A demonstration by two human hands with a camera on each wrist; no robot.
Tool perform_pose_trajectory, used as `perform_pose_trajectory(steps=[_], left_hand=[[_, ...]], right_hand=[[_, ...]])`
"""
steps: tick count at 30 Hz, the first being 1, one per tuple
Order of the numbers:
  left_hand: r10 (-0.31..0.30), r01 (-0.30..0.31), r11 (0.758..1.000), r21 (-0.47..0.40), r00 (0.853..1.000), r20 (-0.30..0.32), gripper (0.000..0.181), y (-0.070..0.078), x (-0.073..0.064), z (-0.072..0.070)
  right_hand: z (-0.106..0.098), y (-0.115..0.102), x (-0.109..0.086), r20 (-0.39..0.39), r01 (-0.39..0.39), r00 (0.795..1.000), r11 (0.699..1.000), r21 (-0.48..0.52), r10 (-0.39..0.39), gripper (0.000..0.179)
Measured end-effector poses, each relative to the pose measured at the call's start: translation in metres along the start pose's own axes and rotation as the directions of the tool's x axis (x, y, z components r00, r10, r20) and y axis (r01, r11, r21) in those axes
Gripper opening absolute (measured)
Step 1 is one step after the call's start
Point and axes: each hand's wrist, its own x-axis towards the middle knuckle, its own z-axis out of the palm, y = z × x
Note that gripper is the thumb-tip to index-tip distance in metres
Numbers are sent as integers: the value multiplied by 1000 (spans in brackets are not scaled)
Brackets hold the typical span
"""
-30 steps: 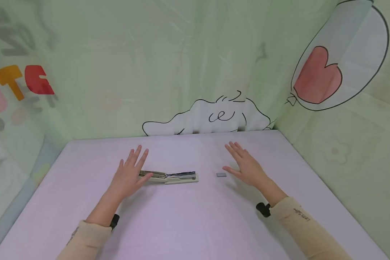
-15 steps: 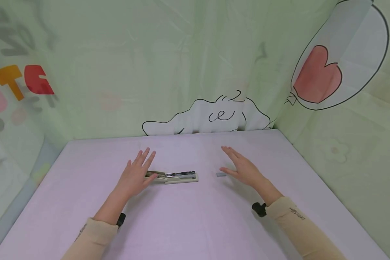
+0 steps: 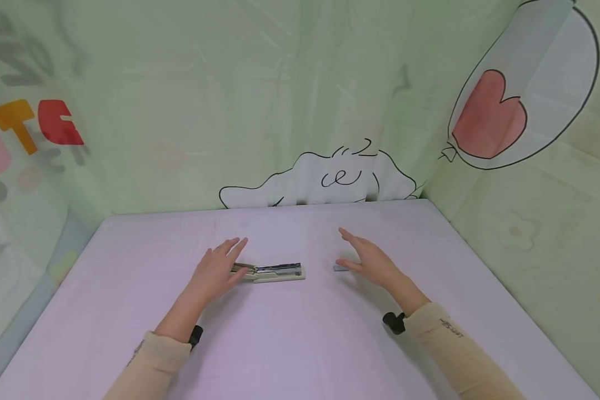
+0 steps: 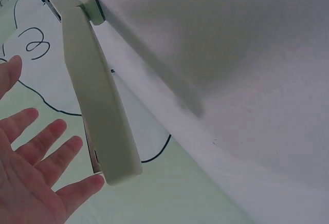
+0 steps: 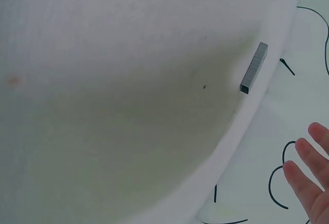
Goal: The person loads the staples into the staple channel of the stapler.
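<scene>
A cream stapler (image 3: 280, 273) lies swung wide apart on the table, its metal magazine to the right. My left hand (image 3: 217, 274) hovers at its left part with fingers spread, hiding the end of the cover. In the left wrist view the long cream cover of the stapler (image 4: 103, 100) stretches beside the outspread fingers of the left hand (image 4: 38, 165). A short grey strip of staples (image 3: 340, 268) lies to the right of the stapler. My right hand (image 3: 377, 264) is beside that strip, fingers extended, thumb overlapping it in the head view. The right wrist view shows the staple strip (image 5: 254, 68) apart from the fingers.
A pale lilac cloth covers the table (image 3: 290, 344). Green printed curtains (image 3: 190, 111) hang behind and at the sides, close to the table's back edge. A dark wrist camera (image 3: 394, 323) sits below the right wrist.
My left hand has moved right and slightly down toward the stapler. The right hand has shifted a little left toward the staples. Stapler and staples stay in place.
</scene>
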Motion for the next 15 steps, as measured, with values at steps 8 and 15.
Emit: perform_pose_trajectory(steps=[8,15], left_hand=[[3,-3,999,-37,1000,18,58,4,7,5],[10,1,986,-168,998,66,62,7,12,10]], right_hand=[[2,0,2,5,3,1000,999,37,-3,69],[6,1,3,38,-34,999,996,83,30,61]])
